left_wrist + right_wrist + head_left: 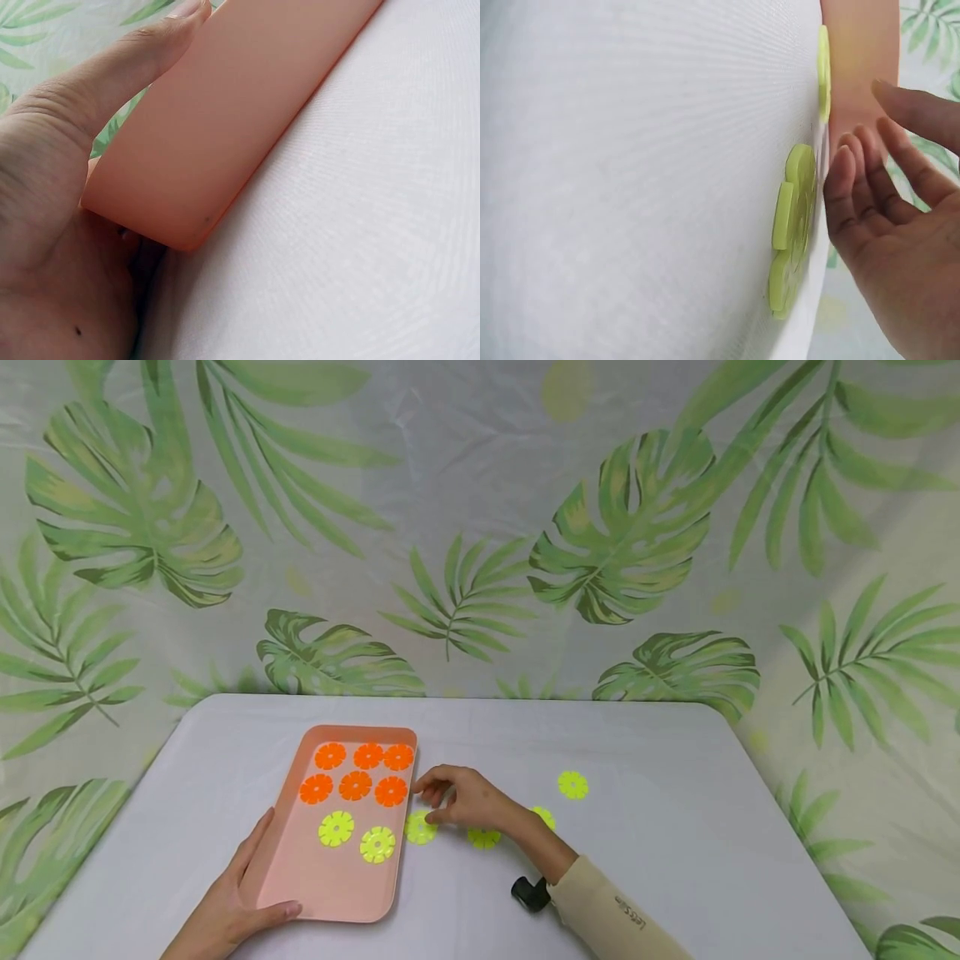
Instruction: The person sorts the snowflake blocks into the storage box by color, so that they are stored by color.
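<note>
A pink tray [352,893] lies on the table, its near left corner held by my left hand [225,902]. The thumb lies along the near rim and the fingers along the left side; in the left wrist view the thumb [127,71] presses the tray wall [195,127]. Several orange notched discs [355,786] lie in the tray's far half, with two yellow-green ones [336,829] nearer. My right hand [468,797] hovers by the tray's right side, fingers bent loosely, holding nothing. A yellow-green notched disc [418,831] lies beneath it, beside the tray.
More yellow-green discs lie to the right: one [483,838] under the right wrist, one [546,816] partly behind the forearm, one [573,785] farther back. A black device [529,894] is at the right sleeve. Behind the white table [675,827] hangs a leaf-patterned cloth [480,510].
</note>
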### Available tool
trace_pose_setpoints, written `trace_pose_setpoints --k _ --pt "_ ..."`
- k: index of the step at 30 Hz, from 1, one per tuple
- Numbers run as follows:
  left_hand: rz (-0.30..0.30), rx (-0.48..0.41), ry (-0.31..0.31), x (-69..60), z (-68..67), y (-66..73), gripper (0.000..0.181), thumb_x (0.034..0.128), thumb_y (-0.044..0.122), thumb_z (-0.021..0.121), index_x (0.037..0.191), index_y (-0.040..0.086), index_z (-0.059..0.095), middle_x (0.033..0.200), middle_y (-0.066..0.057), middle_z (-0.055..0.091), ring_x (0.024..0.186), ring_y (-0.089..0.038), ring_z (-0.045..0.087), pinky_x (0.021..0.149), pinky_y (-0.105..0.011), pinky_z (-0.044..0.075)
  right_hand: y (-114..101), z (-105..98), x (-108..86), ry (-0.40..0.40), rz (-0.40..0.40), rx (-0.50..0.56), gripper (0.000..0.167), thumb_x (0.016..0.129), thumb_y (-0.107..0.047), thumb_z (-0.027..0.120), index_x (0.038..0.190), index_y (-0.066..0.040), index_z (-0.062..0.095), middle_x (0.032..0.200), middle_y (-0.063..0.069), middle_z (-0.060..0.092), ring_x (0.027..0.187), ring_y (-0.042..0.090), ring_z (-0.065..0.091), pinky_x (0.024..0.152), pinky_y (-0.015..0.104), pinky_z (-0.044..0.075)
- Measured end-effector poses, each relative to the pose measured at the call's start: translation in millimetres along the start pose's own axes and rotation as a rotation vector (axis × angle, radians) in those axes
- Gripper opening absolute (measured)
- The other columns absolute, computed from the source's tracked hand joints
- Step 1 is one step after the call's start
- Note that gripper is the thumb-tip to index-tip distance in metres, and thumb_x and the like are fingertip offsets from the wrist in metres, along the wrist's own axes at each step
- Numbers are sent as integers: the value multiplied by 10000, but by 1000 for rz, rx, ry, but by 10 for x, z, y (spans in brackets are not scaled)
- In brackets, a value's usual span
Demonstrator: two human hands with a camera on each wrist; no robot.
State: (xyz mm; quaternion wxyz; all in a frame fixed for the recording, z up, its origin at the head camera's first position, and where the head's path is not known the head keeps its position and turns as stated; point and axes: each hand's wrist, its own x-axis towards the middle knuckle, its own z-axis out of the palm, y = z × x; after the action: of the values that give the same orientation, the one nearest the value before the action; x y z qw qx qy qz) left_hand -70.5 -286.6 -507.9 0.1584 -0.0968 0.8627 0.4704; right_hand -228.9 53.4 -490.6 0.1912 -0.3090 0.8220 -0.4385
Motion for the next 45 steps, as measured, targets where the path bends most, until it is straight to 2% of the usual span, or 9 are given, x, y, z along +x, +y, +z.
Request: trace_pose_setpoints --k 2,10,18,23,27,31,34,39,45 --pt "-14 3 -5 2 -2 6 1283 847 380 846 1604 517 -181 1767 -175 -33 1492 -425 213 1151 -730 267 -4 3 -1 -26 19 -23 395 850 -52 845 1224 -108 731 1077 50 708 958 168 633 785 183 511" --pt "8 21 14 -1 7 7 1273 852 377 843 1614 501 -169 1762 -193 -1 1467 -427 250 1128 -728 302 8 34 -11 -115 44 -164 441 810 -139 907 1223 -139 752 1095 -19 633 982 77 560 867 173 486" --pt "74 17 37 -11 16 9 1250 854 335 846 1628 501 -122 1759 -201 38 1461 -428 268 1106 -726 315 -7 47 -24 -112 60 -233 423 793 -187 926 1182 -197 759 1042 -49 595 972 71 536 889 185 477" --pt "99 15 47 -12 23 12 1244 852 321 850 1631 505 -102 1759 -197 49 1461 -426 267 1101 -718 317 -6 7 -26 -122 74 -202 400 764 -128 940 1095 -166 719 1033 -37 601 957 80 543 896 187 484" --pt "95 21 52 -16 22 4 1246 849 328 852 1631 506 -102 1759 -196 47 1461 -430 264 1100 -721 314 2 -30 -35 -114 62 -159 388 777 -78 920 1054 -164 662 976 -43 611 897 99 558 821 181 491" --pt "94 19 49 -23 14 -7 1246 851 320 849 1634 500 -103 1758 -198 51 1455 -427 271 1099 -712 319 0 -70 -50 -98 62 -104 343 830 -48 869 1085 -187 686 941 -24 621 845 112 557 750 187 484" --pt "83 14 42 -23 7 -14 1245 854 321 846 1631 502 -109 1759 -196 47 1457 -423 269 1098 -705 324 -7 -89 -51 -91 89 -59 322 865 -48 836 1118 -214 725 950 -11 625 796 88 564 717 184 491" --pt "52 11 30 -17 9 -9 1243 859 347 841 1619 521 -126 1762 -187 32 1468 -422 258 1108 -714 320 -12 -92 -33 -91 138 17 299 891 -38 805 1138 -196 747 965 18 621 712 111 622 666 211 542" --pt "82 12 37 -26 7 0 1225 866 320 834 1628 513 -107 1762 -179 57 1451 -403 286 1101 -690 340 -58 -104 5 -73 114 51 292 902 -29 791 1152 -175 751 1007 45 630 715 153 646 670 217 556"
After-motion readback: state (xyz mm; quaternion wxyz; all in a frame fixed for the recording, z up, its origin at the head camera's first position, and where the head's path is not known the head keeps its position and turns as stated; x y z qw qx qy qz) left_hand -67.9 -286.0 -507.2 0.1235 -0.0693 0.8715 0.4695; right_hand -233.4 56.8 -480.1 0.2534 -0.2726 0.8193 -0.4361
